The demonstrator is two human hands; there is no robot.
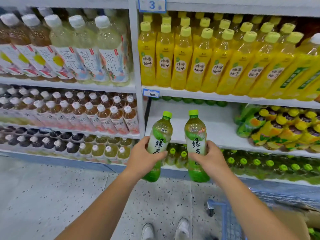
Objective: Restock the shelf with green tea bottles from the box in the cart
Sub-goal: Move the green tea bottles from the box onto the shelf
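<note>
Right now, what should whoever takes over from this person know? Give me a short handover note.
Left hand grips one green-capped plastic green tea bottle. Right hand grips a second green-capped tea bottle. Both bottles are roughly upright, held in front of the white middle shelf.
Done: a row of green caps shows only at the shelf's back.
Left: set these two down, then probably fetch more from the brown cardboard box in the blue wire cart, lower right.

Only part of cart (228, 222) and box (298, 220).
</note>
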